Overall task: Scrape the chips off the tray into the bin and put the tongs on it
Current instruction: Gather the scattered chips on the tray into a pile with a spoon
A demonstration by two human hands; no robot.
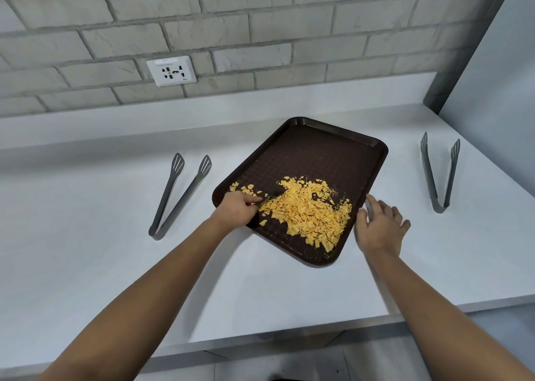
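The brown tray (318,154) lies skewed on the white tabletop (86,264), and the chips (307,209) are heaped on the tray's near half, spilling close to its near-right rim. The left hand (236,208) rests on the tray's near-left edge, fingers curled and seemingly pinching the rim, though I cannot tell for sure. The right hand (379,224) is spread open just beside the tray's near-right edge, fingertips about touching it and holding nothing. With the pile so close to that low rim, a lift that tips the tray toward the right hand would likely send chips onto the tabletop. No bin is in view, so the carry could be long. 2 pairs of tongs lie untouched: one (179,195) left of the tray, one (440,172) well to its right.
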